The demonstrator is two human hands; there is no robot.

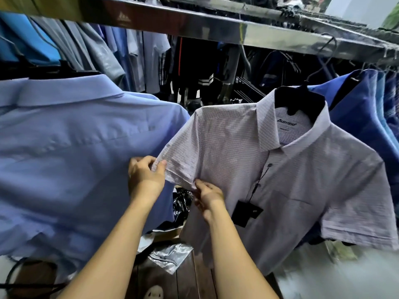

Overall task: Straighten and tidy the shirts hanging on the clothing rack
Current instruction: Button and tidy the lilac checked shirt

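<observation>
A pale checked short-sleeved shirt [280, 169] hangs on a black hanger [300, 100] from the steel rack rail [237, 29], front facing me, with a black price tag [246, 213] dangling from its placket. My left hand [145, 174] pinches the hem of the shirt's left-side sleeve between thumb and fingers. My right hand [207, 195] pinches the same sleeve's hem close to the underarm. A light blue shirt [75, 158] hangs at the left, its back toward me, just behind my left hand.
Darker blue shirts [362, 108] hang to the right of the checked shirt. More shirts and dark clothes [194, 67] fill a row behind. Plastic bags [170, 255] and a black cable [26, 277] lie low down by a wooden floor.
</observation>
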